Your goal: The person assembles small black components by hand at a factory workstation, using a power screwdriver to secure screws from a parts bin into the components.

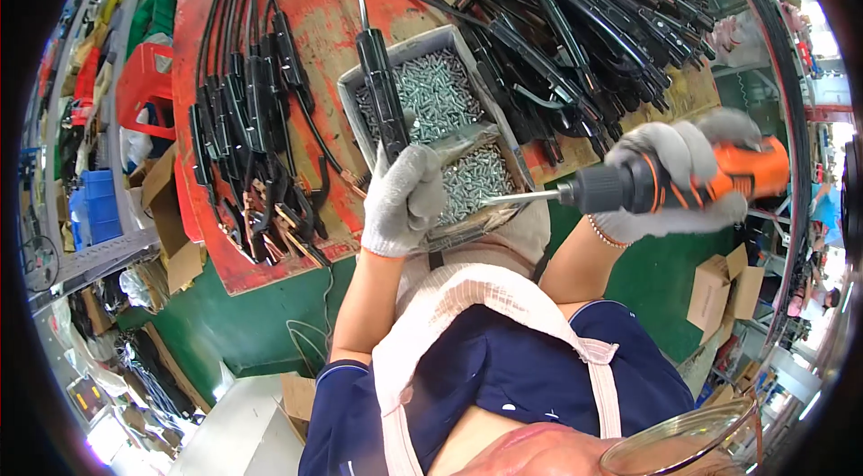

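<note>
By the grey box [431, 41], left grip [406, 202] squeezed a handle [381, 85], right grip [681, 157] a drill [640, 182], likely getting screws [436, 94], needing careful aim.

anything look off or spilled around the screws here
No spill stands out: the screws I can make out lie inside the bin. The red tabletop does look worn, though, with its paint scuffed away in paler, patchy areas.
</note>
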The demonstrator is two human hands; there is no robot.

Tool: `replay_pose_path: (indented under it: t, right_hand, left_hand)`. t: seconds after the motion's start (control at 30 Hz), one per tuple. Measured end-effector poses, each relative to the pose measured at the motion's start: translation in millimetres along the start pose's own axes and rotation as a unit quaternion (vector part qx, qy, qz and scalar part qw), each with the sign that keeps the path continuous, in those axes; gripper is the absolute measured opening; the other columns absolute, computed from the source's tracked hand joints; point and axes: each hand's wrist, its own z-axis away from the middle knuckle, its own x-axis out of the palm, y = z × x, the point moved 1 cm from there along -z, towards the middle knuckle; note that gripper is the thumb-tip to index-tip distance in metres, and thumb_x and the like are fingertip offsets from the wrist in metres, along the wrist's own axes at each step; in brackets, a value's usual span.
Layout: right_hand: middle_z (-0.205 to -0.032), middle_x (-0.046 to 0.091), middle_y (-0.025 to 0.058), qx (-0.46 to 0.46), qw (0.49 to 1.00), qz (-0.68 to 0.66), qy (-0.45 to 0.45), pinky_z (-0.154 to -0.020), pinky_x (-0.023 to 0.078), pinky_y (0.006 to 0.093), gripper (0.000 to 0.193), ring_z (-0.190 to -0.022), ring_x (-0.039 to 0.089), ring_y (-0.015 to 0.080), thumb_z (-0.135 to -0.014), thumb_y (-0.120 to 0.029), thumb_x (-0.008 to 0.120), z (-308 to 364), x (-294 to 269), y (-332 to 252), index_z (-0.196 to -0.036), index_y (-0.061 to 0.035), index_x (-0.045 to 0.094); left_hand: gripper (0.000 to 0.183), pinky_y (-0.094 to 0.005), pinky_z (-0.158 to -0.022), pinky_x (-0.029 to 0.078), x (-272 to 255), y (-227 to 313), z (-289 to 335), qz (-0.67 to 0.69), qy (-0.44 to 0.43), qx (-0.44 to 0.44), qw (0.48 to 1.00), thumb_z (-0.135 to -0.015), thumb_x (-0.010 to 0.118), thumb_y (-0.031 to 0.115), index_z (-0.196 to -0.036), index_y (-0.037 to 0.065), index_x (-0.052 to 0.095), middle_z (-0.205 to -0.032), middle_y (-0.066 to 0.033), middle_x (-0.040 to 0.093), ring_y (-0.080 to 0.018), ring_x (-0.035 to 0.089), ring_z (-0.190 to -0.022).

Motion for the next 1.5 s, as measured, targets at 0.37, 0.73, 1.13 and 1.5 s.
replay_pose_path:
  t: [0.37, 0.73, 1.13, 1.5]
  right_hand:
    - [-0.112, 0.056, 0.0038, -0.13, 0.877, 0.434, 0.163, -0.058, 0.047, 0.0297, 0.053, -0.066, 0.05, 0.0141, -0.084, -0.007, 0.064, 30.0, 9.0, -6.0, -0.131, -0.0221, 0.043]
    - [-0.112, 0.055, 0.0109, -0.009, 0.913, 0.391, 0.115, -0.049, 0.049, 0.0317, 0.077, -0.058, 0.052, 0.0162, -0.083, 0.009, 0.054, 41.0, -1.3, 19.3, -0.146, -0.0257, 0.026]
    - [-0.128, 0.051, 0.0106, -0.023, 0.898, 0.425, 0.113, -0.047, 0.046, 0.0265, 0.077, -0.059, 0.045, 0.0109, -0.082, 0.008, 0.055, 41.3, -0.8, 15.1, -0.146, -0.0263, 0.029]
    - [-0.124, 0.051, 0.0067, -0.073, 0.943, 0.284, 0.159, -0.045, 0.045, 0.0257, 0.081, -0.057, 0.043, 0.0097, -0.084, 0.01, 0.052, 38.8, 7.4, -4.8, -0.148, -0.0306, 0.024]
  left_hand:
    - [0.047, -0.0203, -0.04, 0.032, -6.9, -7.5, 4.5, 0.039, -0.02, 0.008, 0.999, -0.101, 0.051, 0.02, -0.145, 0.017, 0.036, -0.088, -0.0023, 0.052, -0.0048, 0.041, -0.047]
    - [0.062, -0.0216, -0.036, 0.034, 2.1, -4.7, 0.8, 0.013, 0.056, 0.0, 0.998, -0.09, 0.064, 0.014, -0.144, 0.013, 0.033, -0.082, -0.0059, 0.056, -0.0074, 0.045, -0.042]
    - [0.058, -0.0217, -0.037, 0.033, 9.3, -5.6, -1.1, -0.006, 0.078, 0.004, 0.997, -0.091, 0.059, 0.008, -0.143, 0.013, 0.032, -0.079, -0.0049, 0.056, -0.0074, 0.043, -0.042]
    - [0.011, -0.0221, -0.038, 0.032, 15.1, -12.2, -4.8, -0.102, 0.146, 0.003, 0.984, -0.096, 0.058, 0.012, -0.099, 0.007, 0.049, -0.068, -0.0027, 0.052, -0.0079, 0.042, -0.044]
